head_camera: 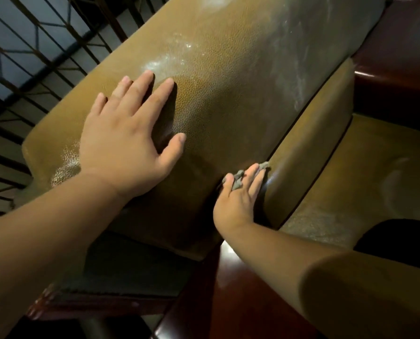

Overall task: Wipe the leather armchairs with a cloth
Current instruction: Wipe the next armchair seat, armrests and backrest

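Observation:
A tan leather armchair (240, 69) fills the view, with pale dusty smears on its backrest. My left hand (128, 138) lies flat on the backrest with fingers spread. Lower down, my right hand (238, 196) presses a small grey cloth (238, 179) into the seam between the backrest and the seat cushion (314, 148). Bits of the cloth poke out between and past my fingers; the rest is hidden under the hand.
The chair's dark red wooden arm (228, 289) runs under my right forearm, with another wooden arm (399, 57) at the far right. A metal window grille (33, 45) stands behind the chair at the left. A black shape (399, 241) lies on the seat.

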